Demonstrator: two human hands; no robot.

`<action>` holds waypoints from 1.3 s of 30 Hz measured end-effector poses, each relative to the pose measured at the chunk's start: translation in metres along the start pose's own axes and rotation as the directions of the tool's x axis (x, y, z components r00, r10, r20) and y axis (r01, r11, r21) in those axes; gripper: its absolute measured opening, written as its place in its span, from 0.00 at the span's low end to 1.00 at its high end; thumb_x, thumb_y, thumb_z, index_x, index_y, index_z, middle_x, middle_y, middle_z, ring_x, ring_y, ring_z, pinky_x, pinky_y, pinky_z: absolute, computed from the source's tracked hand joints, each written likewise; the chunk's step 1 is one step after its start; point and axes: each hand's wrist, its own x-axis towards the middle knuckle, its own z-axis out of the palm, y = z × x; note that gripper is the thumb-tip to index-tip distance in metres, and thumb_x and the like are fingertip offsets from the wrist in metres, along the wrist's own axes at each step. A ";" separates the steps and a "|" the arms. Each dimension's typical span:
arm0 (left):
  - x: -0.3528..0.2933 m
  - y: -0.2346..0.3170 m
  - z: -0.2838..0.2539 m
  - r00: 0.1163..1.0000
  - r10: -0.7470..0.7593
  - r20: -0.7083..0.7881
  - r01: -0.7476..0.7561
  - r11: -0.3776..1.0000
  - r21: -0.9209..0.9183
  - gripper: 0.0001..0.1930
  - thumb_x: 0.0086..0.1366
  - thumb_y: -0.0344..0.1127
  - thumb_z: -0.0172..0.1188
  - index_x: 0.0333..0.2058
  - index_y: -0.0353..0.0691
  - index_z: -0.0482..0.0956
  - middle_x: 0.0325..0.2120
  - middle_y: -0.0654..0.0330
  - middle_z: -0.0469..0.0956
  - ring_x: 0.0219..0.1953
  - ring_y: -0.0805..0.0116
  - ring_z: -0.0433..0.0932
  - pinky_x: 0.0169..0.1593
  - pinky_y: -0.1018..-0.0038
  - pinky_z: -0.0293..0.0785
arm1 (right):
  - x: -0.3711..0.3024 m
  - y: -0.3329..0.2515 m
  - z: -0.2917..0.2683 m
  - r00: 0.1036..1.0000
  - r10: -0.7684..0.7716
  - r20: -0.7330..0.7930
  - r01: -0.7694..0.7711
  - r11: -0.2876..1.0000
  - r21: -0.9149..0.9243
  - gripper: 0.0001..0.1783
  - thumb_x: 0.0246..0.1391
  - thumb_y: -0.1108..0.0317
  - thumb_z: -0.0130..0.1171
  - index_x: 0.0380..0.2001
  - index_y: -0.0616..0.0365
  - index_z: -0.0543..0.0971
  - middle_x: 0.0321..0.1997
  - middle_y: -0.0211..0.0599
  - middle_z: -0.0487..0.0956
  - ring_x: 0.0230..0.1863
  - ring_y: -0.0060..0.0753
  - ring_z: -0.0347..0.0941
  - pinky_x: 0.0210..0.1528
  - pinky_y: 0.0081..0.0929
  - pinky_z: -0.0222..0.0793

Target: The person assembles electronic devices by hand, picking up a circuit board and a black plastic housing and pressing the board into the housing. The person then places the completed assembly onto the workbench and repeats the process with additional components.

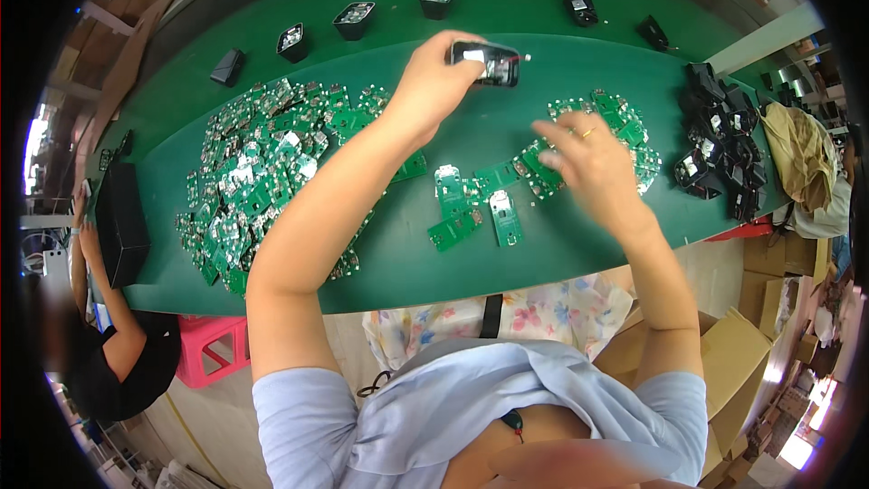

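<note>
My left hand [427, 83] is closed around a small black plastic housing [509, 71], tilted above the far half of the green table; light-coloured parts show inside it. Slightly blurred, my right hand [593, 167] hovers over a small heap of green circuit boards [625, 118] at the right. Its thumb and fingers are apart, and I see nothing between them. Between the two hands, nearer to me, several loose boards lie flat, one of them an upright-lying circuit board [505, 219]. A large pile of circuit boards [249, 177] spreads to the left, partly behind my left forearm.
Black open housings [353, 22] stand along the far side, with black pieces [580, 7] further right. Many black housings [724, 140] are heaped at the right beside an olive cloth [797, 158]. At the left, a co-worker's arm [104, 276] is near a black box [124, 222] and pink stool [213, 344].
</note>
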 end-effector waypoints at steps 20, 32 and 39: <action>-0.087 -0.018 0.023 0.876 -0.134 0.463 0.415 0.698 -0.584 0.13 0.64 0.32 0.46 0.45 0.32 0.62 0.38 0.49 0.72 0.35 0.56 0.78 0.39 0.70 0.77 | -0.041 -0.019 -0.001 0.920 0.118 -0.374 0.016 0.942 0.335 0.09 0.42 0.85 0.54 0.29 0.63 0.72 0.38 0.40 0.70 0.36 0.36 0.70 0.35 0.27 0.68; -0.097 -0.029 0.027 0.945 -0.098 0.314 0.211 0.912 -0.352 0.08 0.60 0.29 0.54 0.37 0.34 0.70 0.35 0.60 0.74 0.32 0.73 0.75 0.35 0.79 0.73 | -0.045 -0.032 0.022 0.845 0.476 0.242 -0.358 0.169 0.918 0.09 0.56 0.75 0.49 0.40 0.63 0.71 0.34 0.32 0.73 0.33 0.20 0.70 0.31 0.16 0.68; -0.097 -0.034 0.029 0.992 -0.089 0.092 0.103 0.980 -0.170 0.07 0.60 0.29 0.55 0.36 0.34 0.70 0.31 0.63 0.72 0.32 0.79 0.71 0.36 0.81 0.69 | -0.039 -0.037 0.013 0.664 0.743 -0.081 -0.119 0.211 0.970 0.11 0.54 0.73 0.52 0.41 0.63 0.68 0.29 0.31 0.73 0.26 0.19 0.70 0.25 0.15 0.65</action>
